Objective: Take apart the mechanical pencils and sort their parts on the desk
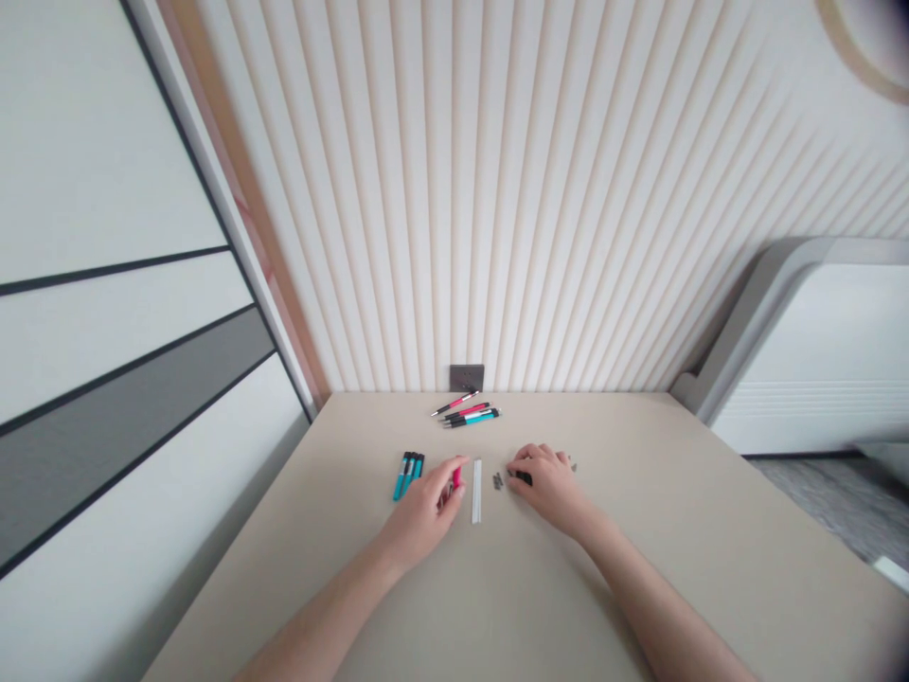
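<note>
My left hand (pixel 424 511) is closed, with a pink pen barrel (pixel 457 476) held upright between thumb and fingers. Left of it, several teal pen barrels with black tops (pixel 408 474) lie side by side. Thin white pen refills (pixel 476 493) lie lengthwise between my hands. Beside them is a small group of dark grey pen parts (pixel 498 481). My right hand (pixel 548 485) rests low over the table with fingers curled on small black pen parts (pixel 524 477); the palm hides most of what lies under it. A few small grey bits (pixel 574 466) show past its knuckles.
Farther back on the beige table (pixel 398 606) lie several pens, among them a red pen (pixel 465 412) and a teal pen (pixel 474 419). A dark wall socket (pixel 467 378) sits at the table's back edge against the ribbed wall. White cabinet panels stand at the left.
</note>
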A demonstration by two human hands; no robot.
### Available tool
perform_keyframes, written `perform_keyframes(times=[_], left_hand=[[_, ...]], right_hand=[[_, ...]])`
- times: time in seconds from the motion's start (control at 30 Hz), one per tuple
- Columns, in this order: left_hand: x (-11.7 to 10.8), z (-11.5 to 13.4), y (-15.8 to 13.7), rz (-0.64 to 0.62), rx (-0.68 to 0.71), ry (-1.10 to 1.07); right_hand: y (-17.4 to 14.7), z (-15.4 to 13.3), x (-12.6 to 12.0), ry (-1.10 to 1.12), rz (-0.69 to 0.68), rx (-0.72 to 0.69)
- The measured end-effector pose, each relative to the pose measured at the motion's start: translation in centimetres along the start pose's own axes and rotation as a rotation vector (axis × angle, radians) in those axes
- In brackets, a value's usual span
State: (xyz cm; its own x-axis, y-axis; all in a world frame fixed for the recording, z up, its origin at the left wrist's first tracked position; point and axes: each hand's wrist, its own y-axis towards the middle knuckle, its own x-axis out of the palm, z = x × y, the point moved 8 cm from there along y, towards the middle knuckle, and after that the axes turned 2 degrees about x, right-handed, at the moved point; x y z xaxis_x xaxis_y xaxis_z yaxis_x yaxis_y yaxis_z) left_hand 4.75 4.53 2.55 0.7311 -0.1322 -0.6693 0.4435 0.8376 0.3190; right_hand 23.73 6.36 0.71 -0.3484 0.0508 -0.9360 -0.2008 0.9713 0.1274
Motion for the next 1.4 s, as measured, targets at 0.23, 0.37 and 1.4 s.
perform_keyframes(times=[0.23, 0.37, 1.4], left_hand=[[0.1, -0.1, 0.0, -0.018, -0.004, 0.021], [0.1, 0.0, 0.0, -0.010, 0.000, 0.032], [0.2, 0.0, 0.0, -0.050, -0.006, 0.050]], right_hand=[[-0.2, -1.0, -0.3, -0.051, 0.019, 0.000], [-0.5, -1.1, -0.5, -0.069, 0.033, -0.011], [-0.9, -1.5, -0.3, -0.071, 0.042, 0.026]])
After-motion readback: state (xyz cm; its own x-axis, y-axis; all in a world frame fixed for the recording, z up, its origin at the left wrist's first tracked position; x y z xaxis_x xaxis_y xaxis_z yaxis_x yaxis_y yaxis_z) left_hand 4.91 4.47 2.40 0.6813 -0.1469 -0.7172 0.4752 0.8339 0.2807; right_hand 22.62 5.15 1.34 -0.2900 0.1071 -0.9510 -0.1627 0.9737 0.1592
